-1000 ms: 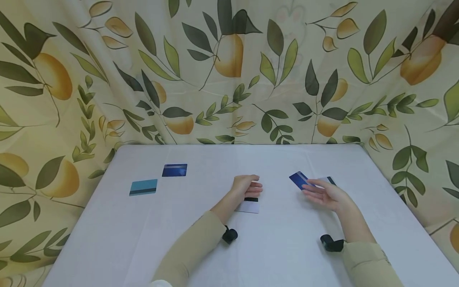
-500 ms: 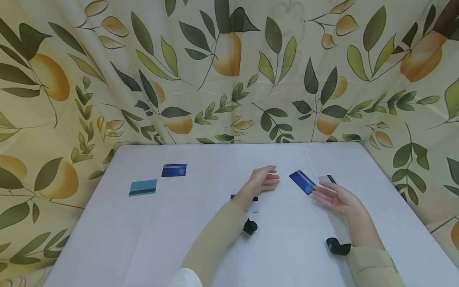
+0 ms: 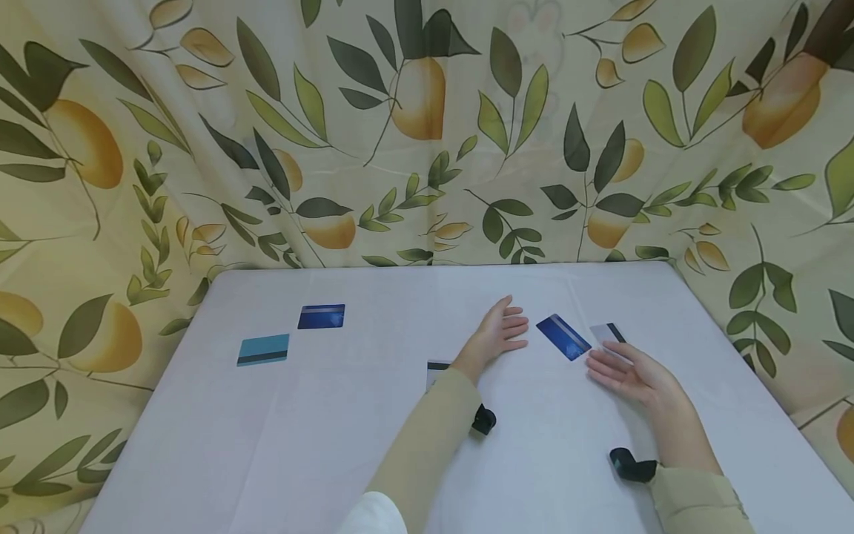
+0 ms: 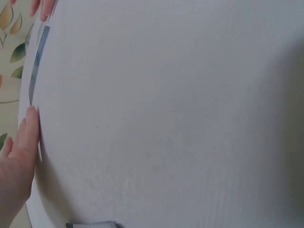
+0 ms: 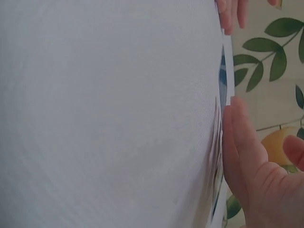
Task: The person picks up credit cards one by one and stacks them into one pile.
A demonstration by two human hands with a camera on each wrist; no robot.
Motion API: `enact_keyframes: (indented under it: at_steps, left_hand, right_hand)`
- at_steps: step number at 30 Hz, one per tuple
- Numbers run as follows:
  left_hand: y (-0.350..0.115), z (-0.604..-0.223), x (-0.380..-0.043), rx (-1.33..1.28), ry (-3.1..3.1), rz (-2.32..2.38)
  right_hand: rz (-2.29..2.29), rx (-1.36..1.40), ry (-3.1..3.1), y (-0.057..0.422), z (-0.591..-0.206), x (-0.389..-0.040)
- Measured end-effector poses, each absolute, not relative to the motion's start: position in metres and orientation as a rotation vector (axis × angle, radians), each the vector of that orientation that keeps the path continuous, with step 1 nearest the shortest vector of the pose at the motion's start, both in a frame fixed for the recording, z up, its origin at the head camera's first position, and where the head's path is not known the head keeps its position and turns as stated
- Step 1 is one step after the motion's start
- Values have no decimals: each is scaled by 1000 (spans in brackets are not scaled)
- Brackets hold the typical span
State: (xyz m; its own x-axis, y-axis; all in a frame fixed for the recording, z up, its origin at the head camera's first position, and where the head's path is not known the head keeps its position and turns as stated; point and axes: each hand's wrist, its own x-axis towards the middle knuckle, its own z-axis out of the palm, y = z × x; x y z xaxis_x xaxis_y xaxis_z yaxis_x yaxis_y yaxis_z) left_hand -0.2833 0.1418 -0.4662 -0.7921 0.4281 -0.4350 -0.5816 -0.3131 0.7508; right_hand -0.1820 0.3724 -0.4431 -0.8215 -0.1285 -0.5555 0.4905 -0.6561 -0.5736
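Note:
A dark blue card with a grey stripe [image 3: 563, 337] lies slanted on the white table, between the two hands. On its left is my left hand [image 3: 497, 334], fingers extended and holding nothing; in the left wrist view its fingers [image 4: 29, 126] point toward the blue card [image 4: 38, 64]. My right hand [image 3: 634, 374] is at the card's lower right corner, fingers fairly straight; whether they touch it cannot be told. Behind those fingers lies a white card with a black stripe [image 3: 607, 332], partly covered. Another white card with a black stripe [image 3: 436, 371] is mostly hidden under the left forearm.
At the left of the white-covered table [image 3: 320, 430] lie a second dark blue card [image 3: 322, 317] and a light blue card with a dark stripe [image 3: 263, 350]. A curtain printed with fruit and leaves [image 3: 427, 185] hangs behind the table's far edge.
My left hand has moved right and away from me, from over the middle white card to beside the slanted blue card. My right hand has let go of that card and drawn slightly back right.

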Motion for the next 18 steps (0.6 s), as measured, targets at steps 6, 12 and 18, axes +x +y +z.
enact_keyframes:
  at_steps: [6,12,18]
  left_hand:
    - [146,-467,-284,-174,1218,2128]
    - [150,-463,-284,-138,1241,2077]
    - [153,-462,-283,-121,1266,2040]
  right_hand:
    - [-2570,635,885,375,-453,-182]
    - [-2623,789,776,363,-451,-179]
    - [-2632,835,800,352,-446,-178]
